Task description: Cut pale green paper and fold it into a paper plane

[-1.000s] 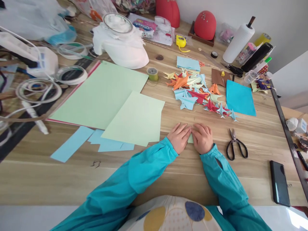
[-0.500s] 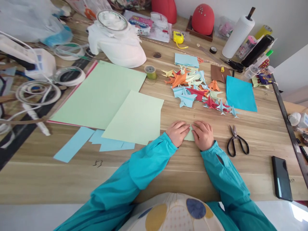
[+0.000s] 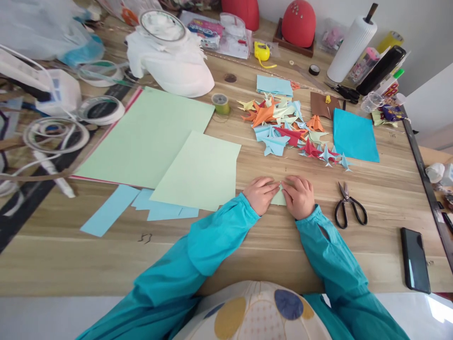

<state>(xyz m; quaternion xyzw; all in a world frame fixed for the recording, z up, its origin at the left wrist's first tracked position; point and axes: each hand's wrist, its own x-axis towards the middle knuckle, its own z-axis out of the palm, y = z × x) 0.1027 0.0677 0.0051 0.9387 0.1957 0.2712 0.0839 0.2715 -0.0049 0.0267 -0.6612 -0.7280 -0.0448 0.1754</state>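
A small folded piece of pale green paper (image 3: 279, 198) lies on the table between my two hands, partly covered by them. My left hand (image 3: 261, 194) presses its left side, fingertips together near the top point. From the other side my right hand (image 3: 299, 196) holds the paper with bent fingers and thumb. Beyond my hands is a pile of folded paper figures (image 3: 276, 141) in orange, red, light blue and pale green. Black-handled scissors (image 3: 347, 205) rest to the right of my right hand, blades slightly apart.
Left of my hands lie pale green sheets (image 3: 201, 174) and light blue strips (image 3: 109, 210). A turquoise paper square (image 3: 356, 134) sits right of the pile. A phone (image 3: 415, 259) lies near the right edge. A thread spool (image 3: 221, 104) and a yellow tape measure (image 3: 262, 51) stand further back.
Both hands stay on the folded paper, with only slight finger movement. The view has shifted a little; nothing else has visibly moved.
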